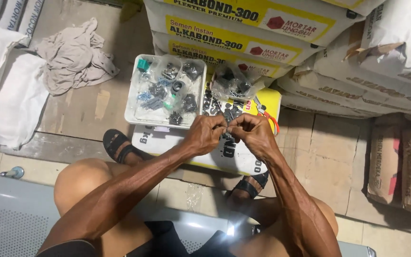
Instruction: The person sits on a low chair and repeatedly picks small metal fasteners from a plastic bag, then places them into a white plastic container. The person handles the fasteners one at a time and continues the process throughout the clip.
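My left hand [206,133] and my right hand [252,133] meet fingertip to fingertip over a white and yellow sack [167,140] that lies flat in front of my knees. Both hands pinch a small dark part [228,129] between them; its shape is too small to tell. Just beyond the hands lies a loose pile of small dark metal parts [224,110] on the sack. A white plastic tray [132,114] with small clear bags of hardware sits to the left of the hands.
Orange-handled pliers [268,115] lie on the sack right of the hands. A clear bag of parts [234,83] leans against stacked cement sacks [243,28] behind. A crumpled cloth [72,57] lies at left. My sandalled feet [120,145] rest on the tiled floor; I sit on a grey perforated bench [10,219].
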